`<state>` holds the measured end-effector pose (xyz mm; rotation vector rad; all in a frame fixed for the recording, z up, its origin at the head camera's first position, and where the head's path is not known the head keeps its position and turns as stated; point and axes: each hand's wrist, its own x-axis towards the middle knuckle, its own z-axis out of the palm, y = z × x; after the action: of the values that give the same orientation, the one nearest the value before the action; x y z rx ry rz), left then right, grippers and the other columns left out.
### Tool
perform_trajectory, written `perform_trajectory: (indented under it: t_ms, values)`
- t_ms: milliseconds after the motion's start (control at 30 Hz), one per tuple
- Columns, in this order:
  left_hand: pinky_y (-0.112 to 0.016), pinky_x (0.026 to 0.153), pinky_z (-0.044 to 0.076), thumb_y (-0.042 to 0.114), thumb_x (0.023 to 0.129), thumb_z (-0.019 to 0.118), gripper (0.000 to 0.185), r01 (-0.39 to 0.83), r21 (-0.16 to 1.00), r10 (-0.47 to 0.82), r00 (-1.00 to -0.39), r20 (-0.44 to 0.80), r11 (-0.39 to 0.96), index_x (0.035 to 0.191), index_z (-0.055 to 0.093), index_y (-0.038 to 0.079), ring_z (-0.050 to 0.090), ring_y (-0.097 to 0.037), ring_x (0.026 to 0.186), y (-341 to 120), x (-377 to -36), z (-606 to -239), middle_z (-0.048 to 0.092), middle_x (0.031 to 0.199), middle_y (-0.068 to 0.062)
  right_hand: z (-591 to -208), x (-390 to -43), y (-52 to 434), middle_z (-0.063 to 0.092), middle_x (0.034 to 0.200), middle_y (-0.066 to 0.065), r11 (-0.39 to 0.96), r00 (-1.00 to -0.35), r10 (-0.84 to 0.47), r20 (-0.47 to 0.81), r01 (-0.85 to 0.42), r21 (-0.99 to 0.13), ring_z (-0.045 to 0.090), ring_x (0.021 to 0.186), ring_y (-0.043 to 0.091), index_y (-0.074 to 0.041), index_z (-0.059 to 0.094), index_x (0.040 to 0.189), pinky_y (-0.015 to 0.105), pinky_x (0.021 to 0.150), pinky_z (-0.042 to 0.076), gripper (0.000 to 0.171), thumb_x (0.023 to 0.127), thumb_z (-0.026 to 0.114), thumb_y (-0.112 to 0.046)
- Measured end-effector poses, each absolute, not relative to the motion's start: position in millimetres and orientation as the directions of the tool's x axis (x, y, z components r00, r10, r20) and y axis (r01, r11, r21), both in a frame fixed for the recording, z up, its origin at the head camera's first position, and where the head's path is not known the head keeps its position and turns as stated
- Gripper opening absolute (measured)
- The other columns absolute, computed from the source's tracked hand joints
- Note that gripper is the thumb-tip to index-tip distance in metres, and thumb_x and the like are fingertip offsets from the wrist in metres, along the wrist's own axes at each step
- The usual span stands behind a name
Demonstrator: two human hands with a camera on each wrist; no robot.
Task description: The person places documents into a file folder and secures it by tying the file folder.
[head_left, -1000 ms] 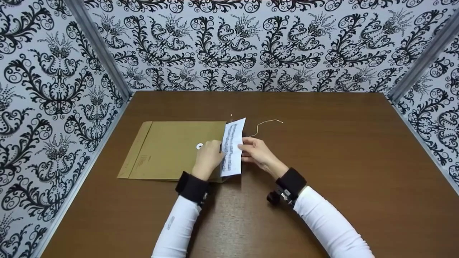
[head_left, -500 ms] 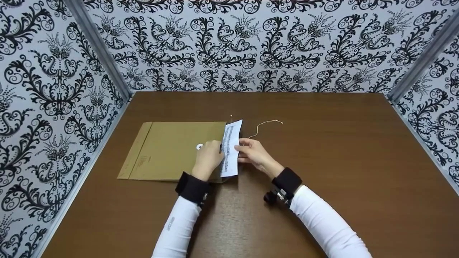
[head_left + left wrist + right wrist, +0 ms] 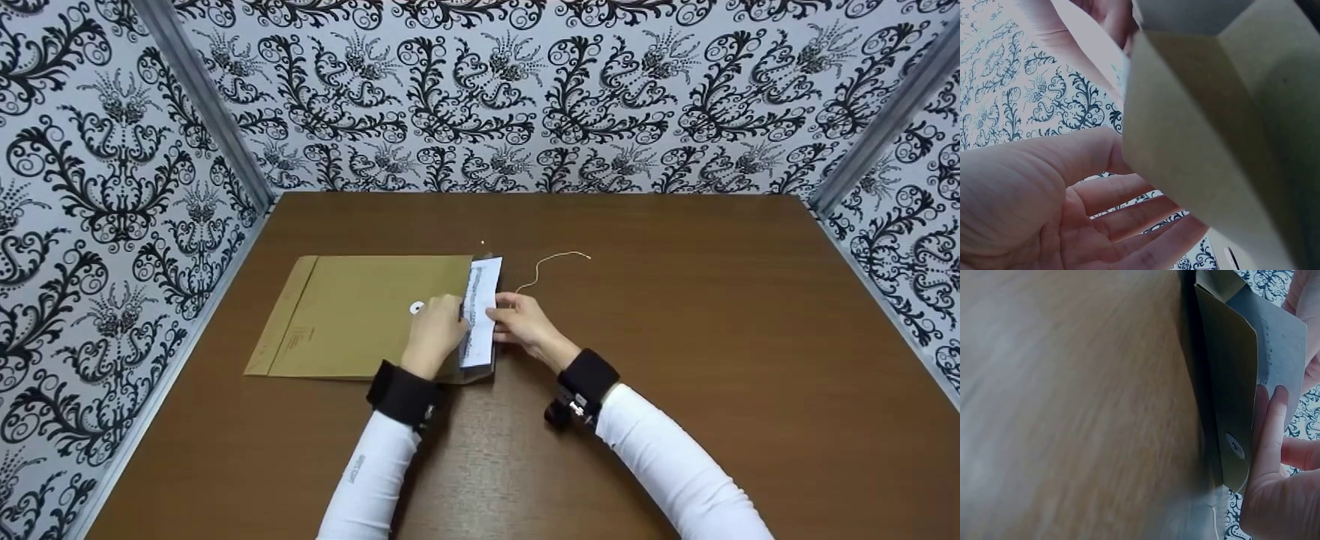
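Observation:
A brown envelope (image 3: 360,315) lies flat on the wooden table (image 3: 712,337), its open end to the right. A white printed sheet (image 3: 480,311) stands partly inside that opening. My left hand (image 3: 437,330) grips the envelope's upper layer at the mouth; the left wrist view shows the brown envelope (image 3: 1202,140) against my left hand (image 3: 1044,197). My right hand (image 3: 521,322) pinches the sheet's right edge. In the right wrist view its fingers (image 3: 1269,433) lie on the sheet (image 3: 1280,343) beside the flap (image 3: 1230,382), which bears a round button (image 3: 1234,444).
A thin string (image 3: 551,262) curls on the table just right of the envelope. A white disc (image 3: 417,307) sits on the envelope near my left hand. Patterned walls close the table on the left, back and right.
The sheet has slid left, deeper into the envelope, so less of it shows. My right hand moved left with it. The left hand stayed in place.

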<state>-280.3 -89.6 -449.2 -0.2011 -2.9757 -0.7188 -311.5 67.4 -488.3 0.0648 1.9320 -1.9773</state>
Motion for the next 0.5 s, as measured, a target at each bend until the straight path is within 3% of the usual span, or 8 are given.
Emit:
perform_trajectory:
  t_ms: [500]
  values:
    - [-0.051, 0.076, 0.058, 0.005, 0.090, 0.069, 0.010, 0.144, 0.439, 0.113, -0.989, 0.096, 0.887, 0.097, 0.073, -0.002, 0.074, -0.038, 0.090, -89, -280, -449, 0.077, 0.101, -0.022, -492, -309, 53, 0.064, 0.088, 0.001, -0.020, -0.937, -0.143, -0.319, 0.325, -0.945, 0.067, 0.071, 0.007, 0.008, 0.056, 0.136, 0.019, 0.062, 0.059, 0.036, 0.100, 0.052, 0.002]
